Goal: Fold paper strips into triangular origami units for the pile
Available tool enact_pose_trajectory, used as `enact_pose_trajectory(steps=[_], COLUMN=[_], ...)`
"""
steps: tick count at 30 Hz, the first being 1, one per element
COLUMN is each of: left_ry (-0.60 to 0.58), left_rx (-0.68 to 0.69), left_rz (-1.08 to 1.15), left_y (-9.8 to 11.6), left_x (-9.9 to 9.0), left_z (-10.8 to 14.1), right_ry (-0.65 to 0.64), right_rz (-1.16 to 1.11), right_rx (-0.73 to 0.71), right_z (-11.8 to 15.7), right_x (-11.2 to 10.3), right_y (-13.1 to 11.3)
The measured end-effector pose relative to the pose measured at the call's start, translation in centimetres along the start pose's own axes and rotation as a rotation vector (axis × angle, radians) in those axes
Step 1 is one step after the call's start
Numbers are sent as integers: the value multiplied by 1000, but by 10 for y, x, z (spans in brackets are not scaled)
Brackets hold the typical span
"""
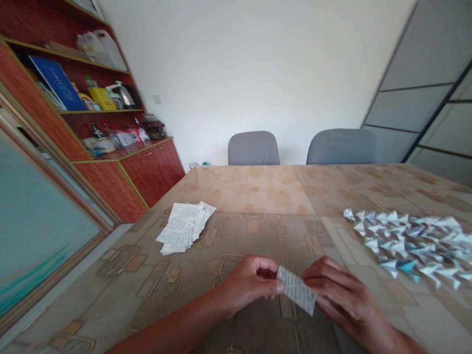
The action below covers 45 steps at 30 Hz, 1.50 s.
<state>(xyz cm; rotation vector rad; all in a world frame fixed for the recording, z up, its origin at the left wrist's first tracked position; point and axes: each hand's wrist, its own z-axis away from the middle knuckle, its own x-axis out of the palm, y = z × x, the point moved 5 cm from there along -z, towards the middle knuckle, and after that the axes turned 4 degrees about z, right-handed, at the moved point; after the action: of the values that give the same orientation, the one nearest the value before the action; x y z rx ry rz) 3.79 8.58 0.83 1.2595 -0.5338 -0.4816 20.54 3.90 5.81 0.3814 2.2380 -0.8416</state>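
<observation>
A small strip of printed paper (pixel 297 290) is held between my two hands, just above the table near its front edge. My left hand (pixel 254 280) pinches its left end between thumb and fingers. At the other end, the fingers of my right hand (pixel 337 290) are closed on the strip's right edge; the right thumb is mostly hidden. To the left lies a loose pile of printed paper slips (pixel 186 227). On the right stand several rows of small folded paper pieces (pixel 416 241), mostly white and grey with a bit of teal.
The table (pixel 254 189) has a patterned brown cover. Two grey chairs, one left (pixel 253 147) and one right (pixel 341 146), stand at its far side. A red-brown shelf unit (pixel 147 169) with bottles and boxes is at the left, beside a sliding door (pixel 40 221).
</observation>
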Motion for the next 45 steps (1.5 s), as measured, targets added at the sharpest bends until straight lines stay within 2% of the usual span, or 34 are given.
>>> enact_pose_trajectory(steps=[2,4,6,10,14,21,30,34,37,40,45], left_ry=[75,190,288,363,357,307,261,283,289,280,257], left_rx=[13,85,162,232,258,211,145,105,96,113,146], left_rz=[-23,-56,-80,-186,-326,-417,-184,-51,-20,-36,-88], left_y=[2,5,9,12,9,-4,-3,-1,0,-2,-5], left_x=[-1,-4,-4,2,10,16,12,5,2,6,11], left_z=[0,0,1,4,6,5,4,4,4,5,4], right_ry=[68,142,159,131,126,125,93,172,212,123,55], right_rz=[16,26,7,-23,-64,-34,-17,-63,-163,-260,-215], right_rx=[117,282,391,414,388,326,319,349,432,427,483], right_z=[1,4,6,4,1,5,5,4,6,5,6], right_x=[-3,-5,-1,17,29,33,32,18,12,21,31], right_y=[7,17,21,18,14,12,16,31,40,32,19])
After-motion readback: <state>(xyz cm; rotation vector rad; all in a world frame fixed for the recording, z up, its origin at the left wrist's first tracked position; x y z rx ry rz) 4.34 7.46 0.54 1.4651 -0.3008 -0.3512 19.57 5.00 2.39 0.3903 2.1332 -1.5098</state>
